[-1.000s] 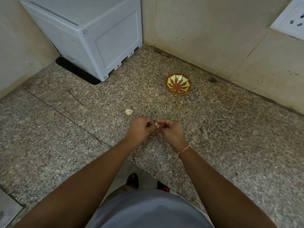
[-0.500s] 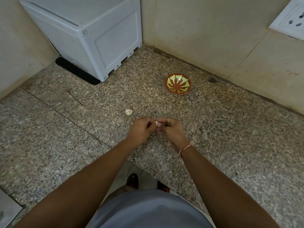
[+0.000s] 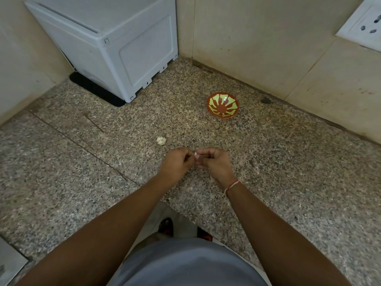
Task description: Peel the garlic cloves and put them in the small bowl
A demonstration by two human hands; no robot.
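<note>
At the far left of the table point(image 3: 61, 162), against the tiled walls, stands a white box-like appliance point(image 3: 115, 44), well apart from the work. Nearer the middle, a small pale garlic bulb point(image 3: 161, 140) lies alone on the speckled stone, just beyond the left hand point(image 3: 177, 163). That hand is curled, its fingers point(image 3: 188, 154) pinching one side of a white garlic clove point(image 3: 195, 154); the right hand point(image 3: 214, 162), with a red thread at the wrist, pinches the other side with curled fingers. Both hands hold the clove between them just above the table's front edge. How much skin is on it is too small to tell.

Farther right and back, the small bowl point(image 3: 223, 106), red with green markings, sits near the wall; nothing can be made out inside it. A socket plate point(image 3: 365, 25) is on the wall at the upper right.

Peeling appears to be the step in hand, early in the task. Next, the skin needs working loose with the fingertips, then the bare clove needs a forward reach to the bowl.
</note>
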